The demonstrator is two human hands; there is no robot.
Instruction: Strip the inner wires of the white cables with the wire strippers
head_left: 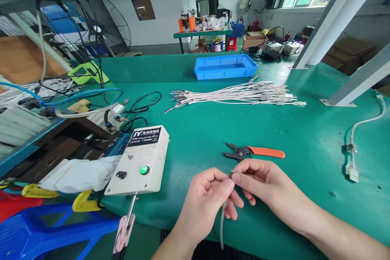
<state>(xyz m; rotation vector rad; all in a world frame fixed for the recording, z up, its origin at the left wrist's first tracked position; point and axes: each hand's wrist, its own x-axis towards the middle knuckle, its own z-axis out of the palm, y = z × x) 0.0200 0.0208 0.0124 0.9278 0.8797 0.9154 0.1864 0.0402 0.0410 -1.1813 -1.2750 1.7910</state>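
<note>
Near the front edge of the green table, my left hand point(210, 199) pinches a short whitish cable point(222, 227), whose lower part hangs below the fingers. My right hand point(262, 178) meets it from the right, thumb and forefinger closed on the cable's small dark and coppery end point(231, 174). Just beyond both hands lie wire strippers point(265, 152) with orange handles, jaws apart and pointing left. Farther back a bundle of white cables point(225, 94) lies across the table, with clear plugs at its right end.
A cream control box point(140, 160) with a green button stands to the left. Behind the bundle sits a blue tray point(225, 74). One cable with a USB plug point(352, 172) lies far right, near slanted metal posts point(329, 20). A blue stool point(39, 231) is at lower left.
</note>
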